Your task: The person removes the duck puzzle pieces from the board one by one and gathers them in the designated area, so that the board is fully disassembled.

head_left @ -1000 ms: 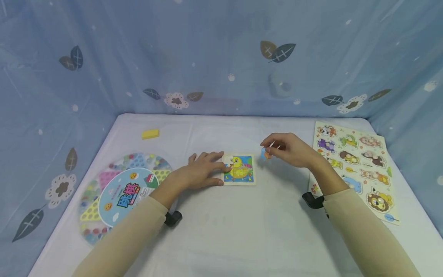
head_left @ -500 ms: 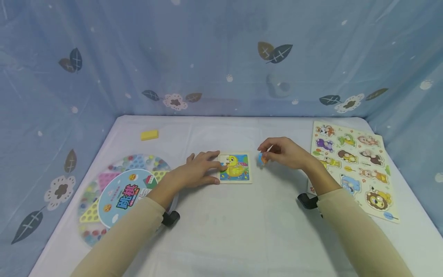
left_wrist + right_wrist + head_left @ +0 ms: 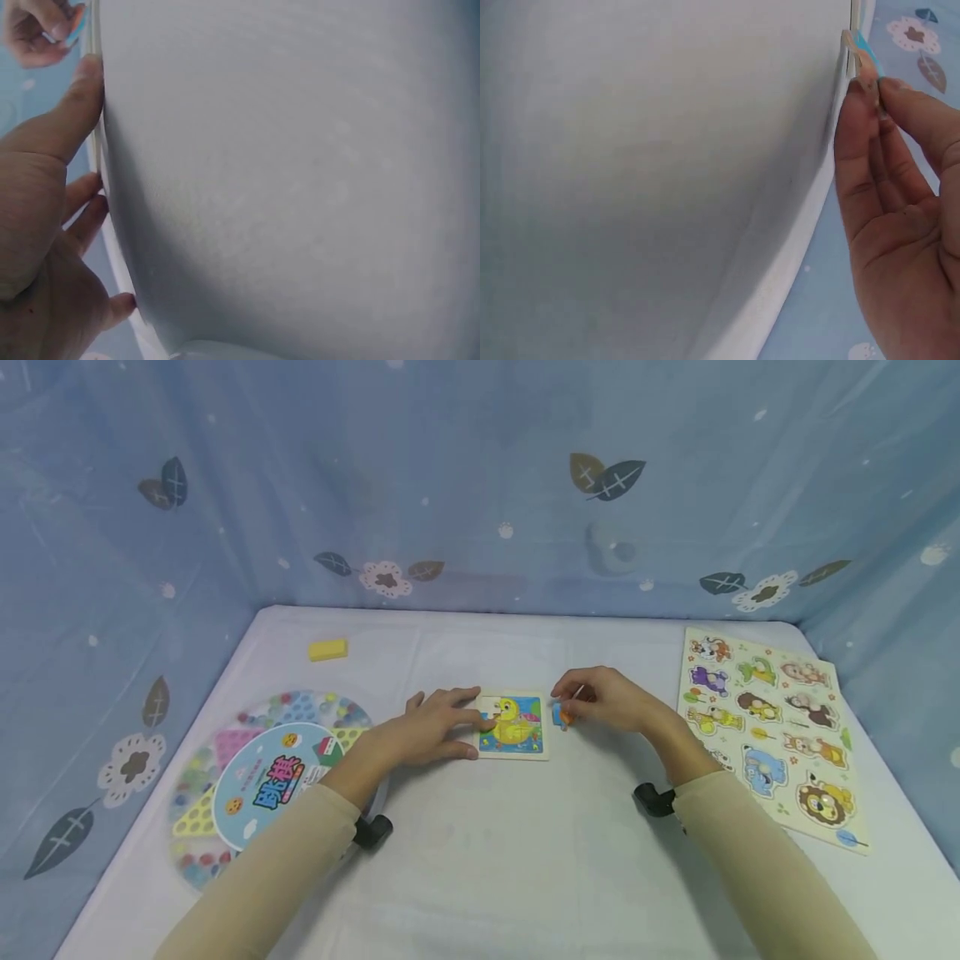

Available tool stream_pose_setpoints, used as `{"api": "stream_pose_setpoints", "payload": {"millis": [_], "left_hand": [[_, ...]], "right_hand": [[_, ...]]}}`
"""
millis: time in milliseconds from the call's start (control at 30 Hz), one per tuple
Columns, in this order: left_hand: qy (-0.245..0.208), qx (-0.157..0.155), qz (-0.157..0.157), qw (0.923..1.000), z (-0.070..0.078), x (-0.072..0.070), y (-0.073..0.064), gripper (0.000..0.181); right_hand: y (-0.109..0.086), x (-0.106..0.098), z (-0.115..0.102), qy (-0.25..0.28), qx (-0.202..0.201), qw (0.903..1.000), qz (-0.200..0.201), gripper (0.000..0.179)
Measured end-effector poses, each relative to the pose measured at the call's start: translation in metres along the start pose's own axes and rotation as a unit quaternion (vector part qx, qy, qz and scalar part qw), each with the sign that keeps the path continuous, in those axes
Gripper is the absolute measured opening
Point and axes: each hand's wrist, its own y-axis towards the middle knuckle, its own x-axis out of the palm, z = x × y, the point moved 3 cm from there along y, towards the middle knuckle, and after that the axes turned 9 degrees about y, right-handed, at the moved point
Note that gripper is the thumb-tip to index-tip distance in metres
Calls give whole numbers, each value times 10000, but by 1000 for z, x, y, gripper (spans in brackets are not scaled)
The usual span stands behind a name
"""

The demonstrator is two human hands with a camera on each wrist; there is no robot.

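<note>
A small square jigsaw puzzle [image 3: 517, 727] with a yellow duck picture in a pale wooden frame lies on the table, at the middle of the head view. My left hand [image 3: 442, 727] rests at its left edge, fingers spread, with one fingertip over the picture. In the left wrist view the thumb [image 3: 82, 97] lies along the frame's edge. Just right of the puzzle, my right hand [image 3: 603, 700] pinches a blue and orange puzzle piece [image 3: 558, 717] between thumb and fingers. The right wrist view shows this piece [image 3: 865, 66] edge-on, with its pale wooden side.
A round Chinese checkers set [image 3: 273, 785] with coloured marbles lies at left, partly under the left forearm. Behind it is a yellow block [image 3: 327, 650]. An animal peg board [image 3: 772, 735] lies at right. A blue patterned curtain [image 3: 480, 485] closes the back and sides.
My right hand has moved left and slightly nearer to me, bringing the pinched piece close to the puzzle's right edge. The left hand stays on the puzzle's left side.
</note>
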Motion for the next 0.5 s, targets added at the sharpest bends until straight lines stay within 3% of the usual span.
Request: {"api": "stream_pose_setpoints", "payload": {"millis": [167, 500], "left_hand": [[22, -26, 19, 10000, 1, 2, -1, 53], [-95, 28, 35, 9999, 3, -3, -3, 51]], "right_hand": [[0, 4, 1, -298, 205, 9993, -72, 17], [-2, 4, 0, -453, 161, 9988, 31, 13]]}}
